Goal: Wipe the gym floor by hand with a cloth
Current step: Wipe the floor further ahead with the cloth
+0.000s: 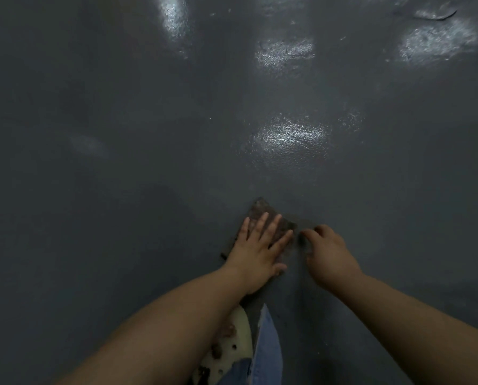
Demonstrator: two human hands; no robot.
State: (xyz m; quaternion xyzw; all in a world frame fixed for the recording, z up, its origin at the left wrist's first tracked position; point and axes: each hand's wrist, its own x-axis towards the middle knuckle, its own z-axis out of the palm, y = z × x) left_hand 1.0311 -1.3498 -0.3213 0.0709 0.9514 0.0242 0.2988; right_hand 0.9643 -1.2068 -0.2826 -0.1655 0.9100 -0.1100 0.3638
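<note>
1. The dark brown, mottled, flat-lying cloth (265, 220) sits low in the frame, just right of centre, spread on the dark grey, glossy floor (121, 107).
2. The left hand (256, 251) lies palm-down on the cloth, its fingers straight and fanned slightly apart, the fingertips pointing toward the top of the frame and the thumb out to the right at the cloth's lower edge.
3. The right hand (328, 254) is just beside the cloth's right edge, its fingers curled downward toward the floor; whether the fingertips pinch the cloth's corner or only touch the floor cannot be told.
4. Both bare forearms come in from the bottom of the frame, the left from lower left and the right from lower right.
5. Between the forearms at the bottom centre show a pale cream sandal (239, 343) with toes in it and a blue denim trouser leg (267, 354).
6. White patches of reflected light lie on the floor in the upper centre and upper right of the frame.
</note>
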